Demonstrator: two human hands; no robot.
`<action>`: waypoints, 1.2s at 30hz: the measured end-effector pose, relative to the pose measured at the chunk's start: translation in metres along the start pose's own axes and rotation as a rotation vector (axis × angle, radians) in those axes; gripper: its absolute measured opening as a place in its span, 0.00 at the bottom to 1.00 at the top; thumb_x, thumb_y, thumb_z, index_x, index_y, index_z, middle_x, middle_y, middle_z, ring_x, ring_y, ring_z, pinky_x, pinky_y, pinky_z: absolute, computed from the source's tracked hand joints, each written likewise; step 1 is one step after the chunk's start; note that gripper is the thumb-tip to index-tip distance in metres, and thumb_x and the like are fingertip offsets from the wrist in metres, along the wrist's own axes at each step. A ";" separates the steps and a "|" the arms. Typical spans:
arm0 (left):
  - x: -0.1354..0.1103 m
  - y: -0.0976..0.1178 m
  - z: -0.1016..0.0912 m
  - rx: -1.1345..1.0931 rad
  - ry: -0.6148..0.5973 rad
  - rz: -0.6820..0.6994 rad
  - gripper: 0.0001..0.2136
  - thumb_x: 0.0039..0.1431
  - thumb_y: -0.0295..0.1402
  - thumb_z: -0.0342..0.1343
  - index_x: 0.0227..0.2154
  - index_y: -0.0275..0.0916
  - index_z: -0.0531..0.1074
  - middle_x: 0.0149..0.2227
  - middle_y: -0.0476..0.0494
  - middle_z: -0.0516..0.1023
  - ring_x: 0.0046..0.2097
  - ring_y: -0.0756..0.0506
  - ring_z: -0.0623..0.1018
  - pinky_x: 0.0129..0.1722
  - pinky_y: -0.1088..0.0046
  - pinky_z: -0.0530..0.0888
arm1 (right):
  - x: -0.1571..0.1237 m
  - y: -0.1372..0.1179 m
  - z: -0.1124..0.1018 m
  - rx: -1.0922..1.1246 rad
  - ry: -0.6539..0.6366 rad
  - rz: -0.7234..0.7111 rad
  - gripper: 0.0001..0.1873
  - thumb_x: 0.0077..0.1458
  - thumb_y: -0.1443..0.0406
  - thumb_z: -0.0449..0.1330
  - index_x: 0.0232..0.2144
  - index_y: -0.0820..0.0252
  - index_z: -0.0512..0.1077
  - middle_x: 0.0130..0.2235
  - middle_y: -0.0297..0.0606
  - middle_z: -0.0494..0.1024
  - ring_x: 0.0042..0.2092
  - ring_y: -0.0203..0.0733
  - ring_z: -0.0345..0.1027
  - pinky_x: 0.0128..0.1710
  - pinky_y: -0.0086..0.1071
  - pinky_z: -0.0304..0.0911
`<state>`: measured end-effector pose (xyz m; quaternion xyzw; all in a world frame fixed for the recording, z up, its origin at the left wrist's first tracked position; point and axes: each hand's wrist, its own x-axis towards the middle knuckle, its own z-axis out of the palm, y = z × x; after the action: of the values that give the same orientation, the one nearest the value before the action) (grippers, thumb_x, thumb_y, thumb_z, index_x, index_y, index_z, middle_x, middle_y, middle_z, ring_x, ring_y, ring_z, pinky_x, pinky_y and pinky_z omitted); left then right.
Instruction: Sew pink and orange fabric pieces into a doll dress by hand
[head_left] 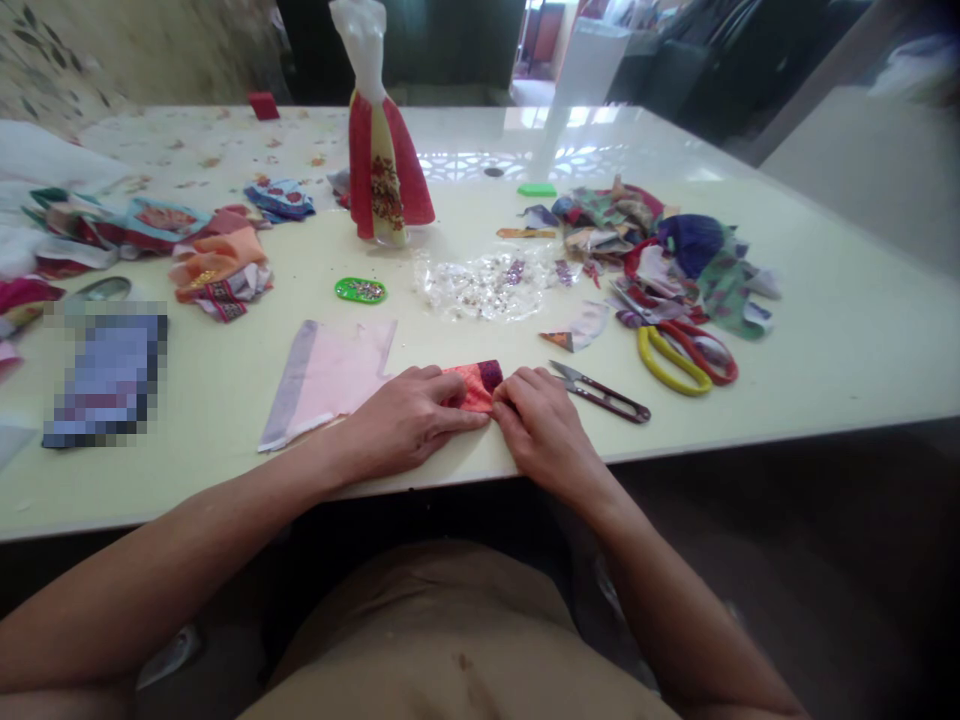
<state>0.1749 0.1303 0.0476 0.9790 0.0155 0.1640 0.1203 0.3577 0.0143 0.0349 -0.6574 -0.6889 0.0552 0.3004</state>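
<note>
A folded strip of red-orange patterned fabric [474,386] lies on the table near its front edge, held between my two hands. My left hand [409,422] presses its fingertips along the strip's left part, and my right hand [538,430] pinches its right end. Just left of my left hand lies a pale pink cloth with a grey band [322,385], its corner close to my wrist. Small dark-handled thread snips [600,393] rest to the right of my right hand, not touching it.
On the pale table [225,470] stand a dressed mannequin figure [382,170] and yellow-and-red-handled scissors [686,360]. Fabric scrap piles [660,250] [221,270], a sequin-filled plastic bag [480,285], a green bead dish [361,290] and a pixelated patch [105,380] surround them.
</note>
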 end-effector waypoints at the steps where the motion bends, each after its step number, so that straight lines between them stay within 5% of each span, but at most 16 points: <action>1: 0.000 0.000 0.000 -0.005 0.001 0.001 0.15 0.68 0.31 0.49 0.51 0.45 0.78 0.42 0.39 0.75 0.41 0.45 0.72 0.43 0.67 0.71 | 0.000 0.000 0.000 0.004 0.000 0.003 0.09 0.61 0.71 0.52 0.29 0.57 0.63 0.33 0.40 0.70 0.37 0.45 0.61 0.43 0.41 0.57; 36: -0.004 -0.001 -0.003 0.001 0.008 0.008 0.16 0.68 0.29 0.47 0.50 0.49 0.78 0.41 0.42 0.75 0.40 0.47 0.72 0.42 0.70 0.71 | 0.000 0.001 0.000 0.017 -0.009 0.041 0.09 0.62 0.70 0.50 0.29 0.57 0.62 0.33 0.41 0.70 0.37 0.46 0.61 0.44 0.41 0.57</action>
<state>0.1698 0.1321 0.0488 0.9784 0.0121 0.1685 0.1192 0.3583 0.0148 0.0348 -0.6684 -0.6763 0.0699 0.3016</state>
